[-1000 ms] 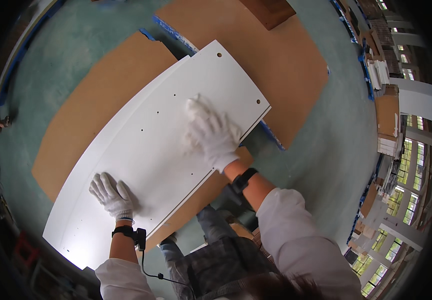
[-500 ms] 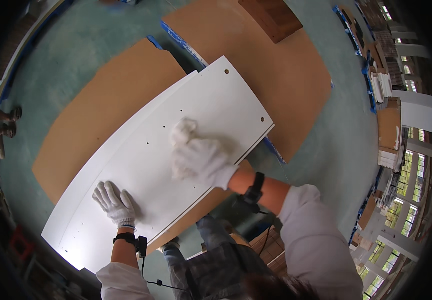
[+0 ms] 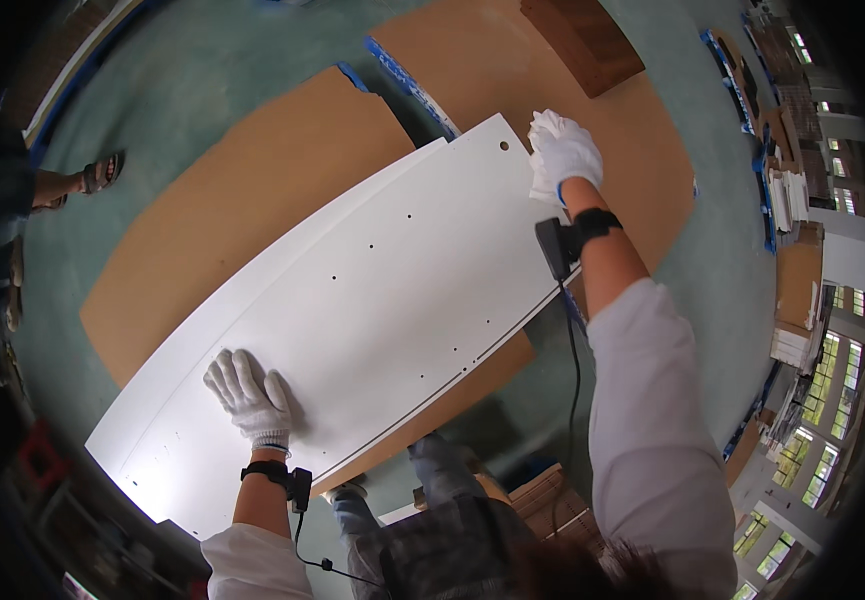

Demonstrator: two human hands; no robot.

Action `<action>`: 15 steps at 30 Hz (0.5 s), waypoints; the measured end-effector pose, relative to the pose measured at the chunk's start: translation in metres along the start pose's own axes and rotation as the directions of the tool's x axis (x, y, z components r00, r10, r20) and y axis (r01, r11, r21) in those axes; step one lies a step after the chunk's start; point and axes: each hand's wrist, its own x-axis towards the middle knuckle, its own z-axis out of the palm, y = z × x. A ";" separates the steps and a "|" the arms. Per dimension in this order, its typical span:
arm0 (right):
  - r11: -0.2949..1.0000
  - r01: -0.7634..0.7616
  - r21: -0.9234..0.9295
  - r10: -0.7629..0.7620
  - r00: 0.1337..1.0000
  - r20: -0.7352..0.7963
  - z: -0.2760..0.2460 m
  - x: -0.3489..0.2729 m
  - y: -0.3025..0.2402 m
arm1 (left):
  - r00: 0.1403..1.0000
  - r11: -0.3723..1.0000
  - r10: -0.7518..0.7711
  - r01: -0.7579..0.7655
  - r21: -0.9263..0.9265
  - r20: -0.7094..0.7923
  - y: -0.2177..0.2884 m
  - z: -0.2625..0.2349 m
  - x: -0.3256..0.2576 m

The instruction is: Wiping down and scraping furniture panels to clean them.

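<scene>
Looking down: a person leans over a long white board (image 3: 372, 300) that lies flat on brown cardboard sheets (image 3: 242, 190) on a green floor (image 3: 202, 60).
Board: it runs from near left to far right, with small holes in it and one bigger hole by the far corner.
Left hand (image 3: 247, 392): in a white glove, it lies open and flat on the near left part of the board, fingers spread, holding nothing.
Left wrist: a black strap (image 3: 270, 470) sits on it, with a thin cable hanging down.
Right hand (image 3: 564, 152): in a white glove, it is stretched out to the far right corner of the board, fingers curled around a white cloth (image 3: 544, 128).
Cloth: it is bunched up under and in front of the right hand, touching the board edge at the far corner.
Right wrist: a black strap with a small black box (image 3: 555, 248) sits on it, and a cable runs down along the arm.
Sleeves: both arms wear white sleeves.
Far side: a brown wooden block (image 3: 582, 40) lies on the cardboard, well apart from the board.
Blue strips (image 3: 407, 80): they lie between the cardboard sheets, just past the far edge of the board.
Left side: a foot in a sandal (image 3: 102, 172) of another person stands on the floor, well apart from the board.
Right side: stacks of flat boards (image 3: 797, 270) sit on the floor by the windows.
</scene>
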 end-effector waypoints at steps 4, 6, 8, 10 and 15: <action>0.741 0.203 0.641 -0.297 0.954 0.042 0.002 -0.031 0.018 | 0.999 0.998 0.018 -0.020 -0.059 -0.042 0.006 0.005 0.004; 0.828 0.298 0.476 -0.376 0.923 0.076 0.011 -0.062 -0.005 | 0.996 0.998 0.042 -0.045 -0.036 -0.076 0.005 -0.010 0.011; 0.886 0.463 0.012 -0.459 0.882 -0.111 0.059 -0.093 -0.008 | 0.992 0.995 0.076 -0.082 -0.059 -0.105 0.010 -0.001 0.013; 0.803 0.552 -0.226 -0.594 0.775 -0.218 0.101 -0.149 -0.034 | 0.991 0.994 0.087 -0.094 -0.060 -0.103 0.004 -0.005 0.012; 0.262 0.965 -0.029 -0.960 0.264 0.094 0.135 -0.344 -0.062 | 0.989 0.993 0.094 -0.100 -0.058 -0.111 0.002 -0.004 0.008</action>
